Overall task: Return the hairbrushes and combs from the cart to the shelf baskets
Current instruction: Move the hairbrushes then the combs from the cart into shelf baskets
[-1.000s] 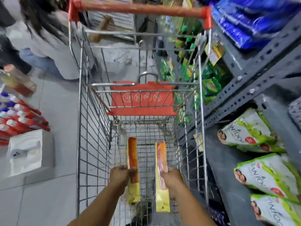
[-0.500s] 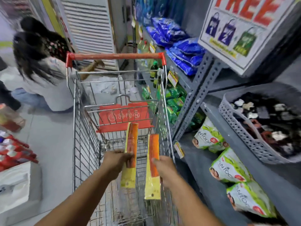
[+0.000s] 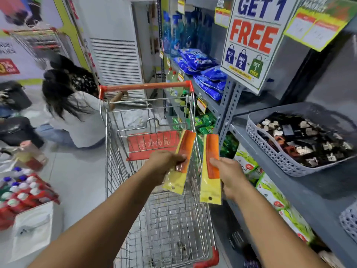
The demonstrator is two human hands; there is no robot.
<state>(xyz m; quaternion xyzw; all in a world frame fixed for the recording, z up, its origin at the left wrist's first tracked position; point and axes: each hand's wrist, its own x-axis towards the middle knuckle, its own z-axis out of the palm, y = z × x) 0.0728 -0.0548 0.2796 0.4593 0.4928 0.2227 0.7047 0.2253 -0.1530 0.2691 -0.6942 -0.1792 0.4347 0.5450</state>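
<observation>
Now each hand pinches one packaged orange comb upright above the cart: left hand [image 3: 164, 167] holds the left comb [image 3: 182, 161], right hand [image 3: 229, 176] the right comb [image 3: 211, 167]. Probably raised clear of the shopping cart [image 3: 154, 219] rim for carrying to the grey shelf basket [image 3: 274, 157] at the shelf's front edge.

Shop aisle, pale tiled floor [image 3: 77, 176]. Grey metal shelving [image 3: 229, 105] on right, white louvred door [image 3: 117, 62] at far end, promo sign [image 3: 253, 41] hanging above.

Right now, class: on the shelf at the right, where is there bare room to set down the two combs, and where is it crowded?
Bare shelf lies in front of the grey basket, between it and a second basket's corner. The grey basket is heaped with hair clips. Each comb, left and right, is in a hand.
</observation>
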